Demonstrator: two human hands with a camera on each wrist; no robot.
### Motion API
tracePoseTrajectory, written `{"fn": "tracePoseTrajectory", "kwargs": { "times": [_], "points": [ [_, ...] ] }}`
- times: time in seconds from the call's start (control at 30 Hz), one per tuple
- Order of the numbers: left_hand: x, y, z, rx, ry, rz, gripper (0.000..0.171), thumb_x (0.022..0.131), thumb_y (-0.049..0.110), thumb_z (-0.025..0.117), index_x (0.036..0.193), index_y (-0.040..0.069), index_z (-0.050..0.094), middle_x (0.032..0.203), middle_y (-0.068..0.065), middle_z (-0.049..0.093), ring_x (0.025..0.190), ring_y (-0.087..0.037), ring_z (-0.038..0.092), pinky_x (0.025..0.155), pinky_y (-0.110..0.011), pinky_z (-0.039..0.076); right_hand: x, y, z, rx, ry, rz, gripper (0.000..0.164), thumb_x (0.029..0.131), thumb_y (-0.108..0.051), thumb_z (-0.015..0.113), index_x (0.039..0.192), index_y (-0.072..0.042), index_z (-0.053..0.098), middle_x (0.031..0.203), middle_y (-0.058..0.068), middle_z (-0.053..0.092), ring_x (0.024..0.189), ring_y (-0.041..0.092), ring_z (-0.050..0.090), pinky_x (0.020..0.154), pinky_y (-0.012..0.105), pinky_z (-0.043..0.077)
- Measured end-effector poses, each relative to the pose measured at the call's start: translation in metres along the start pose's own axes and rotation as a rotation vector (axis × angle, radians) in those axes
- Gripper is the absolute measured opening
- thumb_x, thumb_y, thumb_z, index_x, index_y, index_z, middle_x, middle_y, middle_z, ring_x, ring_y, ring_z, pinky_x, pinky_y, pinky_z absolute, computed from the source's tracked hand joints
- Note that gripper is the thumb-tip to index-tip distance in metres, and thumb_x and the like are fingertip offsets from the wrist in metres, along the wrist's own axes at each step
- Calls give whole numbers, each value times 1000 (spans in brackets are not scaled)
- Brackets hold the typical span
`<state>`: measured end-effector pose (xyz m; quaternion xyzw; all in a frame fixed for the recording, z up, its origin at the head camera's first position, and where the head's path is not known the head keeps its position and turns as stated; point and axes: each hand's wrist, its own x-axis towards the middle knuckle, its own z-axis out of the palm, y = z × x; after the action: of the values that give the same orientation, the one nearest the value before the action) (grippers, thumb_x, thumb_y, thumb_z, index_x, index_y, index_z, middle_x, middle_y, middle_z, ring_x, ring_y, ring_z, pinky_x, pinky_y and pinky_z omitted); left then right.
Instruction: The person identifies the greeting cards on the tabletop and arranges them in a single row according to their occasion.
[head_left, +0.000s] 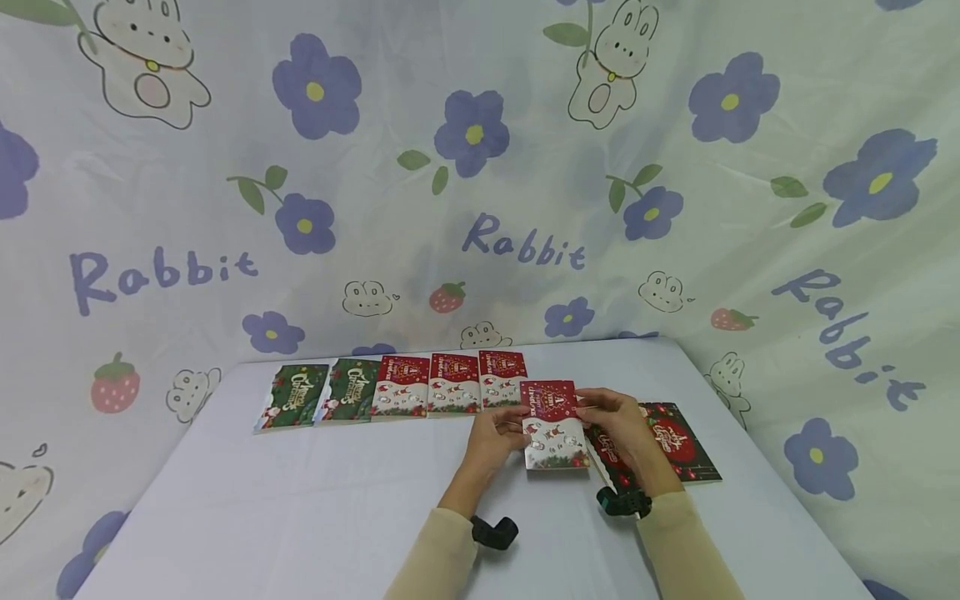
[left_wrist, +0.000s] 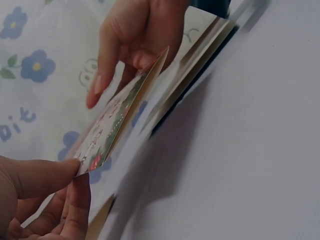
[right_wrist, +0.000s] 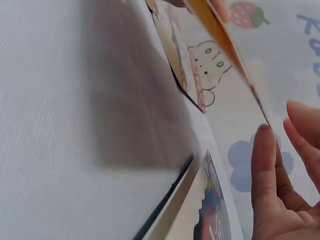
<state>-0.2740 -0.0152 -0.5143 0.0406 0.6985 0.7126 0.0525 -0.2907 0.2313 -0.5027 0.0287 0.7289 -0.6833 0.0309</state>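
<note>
A red-and-white Christmas card (head_left: 555, 433) stands tilted up above the table between both hands. My left hand (head_left: 495, 442) pinches its left edge between thumb and fingers, clear in the left wrist view, where the card (left_wrist: 112, 122) shows a gap between its leaves. My right hand (head_left: 618, 421) is at the opposite edge. There, in the right wrist view, a fingertip of the right hand (right_wrist: 280, 190) meets the card (right_wrist: 225, 42), while the thumb stands apart from it. Beneath and beside the right hand lie two dark cards with red designs, one (head_left: 678, 442) partly overlapped by the wrist.
Along the back of the white table (head_left: 300, 517) runs a row of cards: two green ones (head_left: 296, 396) at the left, then three red-and-white ones (head_left: 401, 387). A rabbit-and-flower curtain (head_left: 397, 250) hangs behind and at the sides.
</note>
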Motion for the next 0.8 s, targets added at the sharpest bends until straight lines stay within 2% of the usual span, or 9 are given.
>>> {"fn": "tracePoseTrajectory", "kwargs": {
  "times": [0.17,0.4,0.67,0.8],
  "points": [
    [1,4,-6,-9,24,17,46,79,-18,78,123,-4,73,110,-19,68,95,-24,67,74,-23,57,-1,0,3,-35,-66,-25,41,96,-3,74,136,2,67,131,20,64,110,24,62,90,31,55],
    [3,4,-12,-39,47,12,49,79,-21,75,125,-7,71,114,-24,67,103,-36,69,77,-24,58,1,3,6,-70,-121,-46,41,93,-2,77,133,0,70,125,17,67,106,24,63,88,28,55],
    [3,4,-15,-52,55,26,47,80,-21,76,125,-8,70,115,-25,67,104,-36,68,76,-22,58,-1,2,13,-136,-109,-19,42,93,-5,80,134,-7,72,121,11,67,106,24,64,92,31,52],
    [3,4,-16,-59,59,20,46,79,-20,76,124,-7,71,114,-24,68,103,-33,68,76,-22,57,-2,2,14,-125,-115,-25,42,92,-2,79,134,-7,72,120,12,66,103,24,64,90,30,54]
  ]
}}
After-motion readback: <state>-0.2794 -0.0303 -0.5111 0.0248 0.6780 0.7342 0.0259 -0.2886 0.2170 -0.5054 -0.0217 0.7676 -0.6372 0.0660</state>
